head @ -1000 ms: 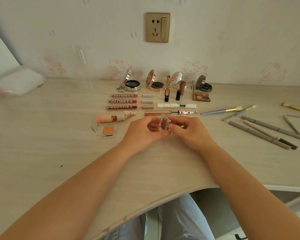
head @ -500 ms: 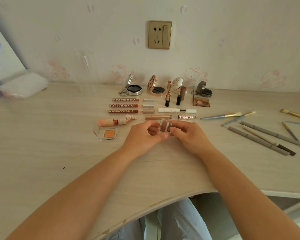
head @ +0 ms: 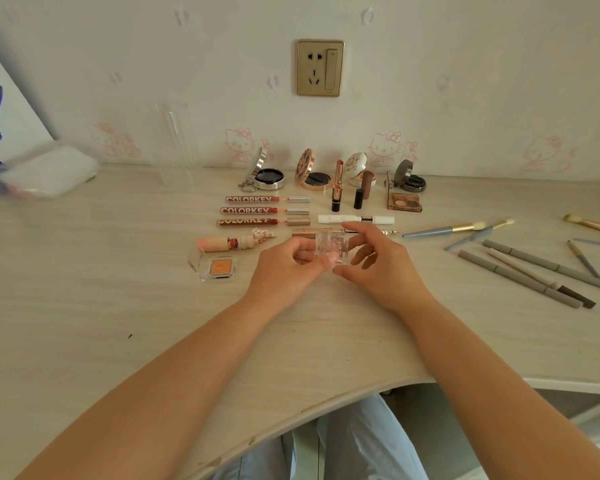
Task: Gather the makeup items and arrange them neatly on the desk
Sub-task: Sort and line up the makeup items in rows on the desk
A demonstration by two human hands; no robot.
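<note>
Above desk (head: 84, 323), clear eyeshadow case (head: 329, 245) between left hand (head: 284, 271) and right hand (head: 381, 268)

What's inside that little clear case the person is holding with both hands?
The clear case, opened between the left hand and right hand, shows a pinkish, speckled pan of powder. Fingers cover its lower edge, so the rest is hidden.
</note>
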